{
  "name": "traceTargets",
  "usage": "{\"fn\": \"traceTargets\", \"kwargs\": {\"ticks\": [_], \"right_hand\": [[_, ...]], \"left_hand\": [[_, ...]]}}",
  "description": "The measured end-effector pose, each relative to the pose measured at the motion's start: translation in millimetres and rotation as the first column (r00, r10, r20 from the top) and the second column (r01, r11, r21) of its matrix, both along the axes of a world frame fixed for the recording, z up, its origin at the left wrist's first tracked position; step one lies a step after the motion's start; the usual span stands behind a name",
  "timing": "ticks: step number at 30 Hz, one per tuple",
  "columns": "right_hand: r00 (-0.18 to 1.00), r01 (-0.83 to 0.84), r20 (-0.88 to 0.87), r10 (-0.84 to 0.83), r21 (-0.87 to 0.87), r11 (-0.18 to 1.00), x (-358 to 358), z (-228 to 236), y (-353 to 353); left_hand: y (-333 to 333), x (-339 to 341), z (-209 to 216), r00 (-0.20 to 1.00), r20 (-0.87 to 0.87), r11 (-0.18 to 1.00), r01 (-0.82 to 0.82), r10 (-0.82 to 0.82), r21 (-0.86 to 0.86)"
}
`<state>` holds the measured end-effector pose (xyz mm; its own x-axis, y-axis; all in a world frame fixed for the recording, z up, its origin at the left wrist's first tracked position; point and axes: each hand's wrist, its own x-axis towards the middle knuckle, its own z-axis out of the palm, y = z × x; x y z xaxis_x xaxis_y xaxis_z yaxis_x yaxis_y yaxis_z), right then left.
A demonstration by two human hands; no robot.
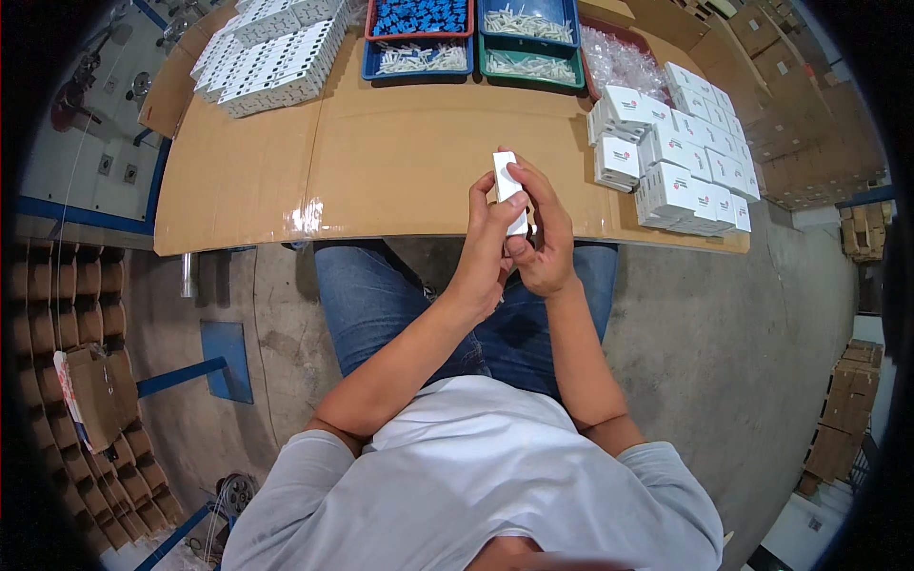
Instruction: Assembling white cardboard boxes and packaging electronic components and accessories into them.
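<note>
Both my hands are closed around a small white box (507, 181), held upright just above the table's front edge. My left hand (484, 238) grips its left side, thumb across the lower front. On the other side my right hand (547, 233) wraps it, its thumb and fingers pressed on the right face and near the base. The box's lower part is partly covered by my fingers. Right of my hands, the closest of the stacked white boxes (617, 160) stands on the cardboard-covered table (400, 171).
Stacked white boxes (709, 167) fill the table's right side. At the back stand a red tray of blue parts (419, 17), a blue tray (416, 62) and a green tray (533, 68) of white sticks, and clear plastic bags (619, 62). White perforated blocks (276, 62) pile up back left.
</note>
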<state>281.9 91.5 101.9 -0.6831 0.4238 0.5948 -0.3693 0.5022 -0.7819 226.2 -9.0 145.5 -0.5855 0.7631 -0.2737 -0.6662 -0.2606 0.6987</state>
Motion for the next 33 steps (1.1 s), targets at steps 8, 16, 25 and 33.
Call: {"fn": "traceTargets", "kwargs": {"ticks": [8,16,25,33], "right_hand": [[0.999,0.028,0.030,-0.031,0.071,0.997,2.0,13.6,-3.3],[0.999,0.032,-0.006,-0.031,0.192,0.981,-1.7,9.5,-7.5],[0.999,0.035,0.011,-0.038,0.192,0.981,-3.8,6.5,-15.8],[0.996,0.060,0.055,-0.075,0.225,0.973,-2.5,8.4,-20.4]], "left_hand": [[-1.9,3.2,-9.8,0.999,-0.009,0.999,0.030,-0.031,-0.033],[3.4,8.1,-10.5,0.995,-0.070,0.997,-0.074,0.072,-0.030],[-0.3,10.4,-14.8,0.990,-0.058,0.990,-0.133,0.130,-0.055],[-2.4,12.1,-18.3,0.986,-0.052,0.986,-0.162,0.159,-0.042]]}}
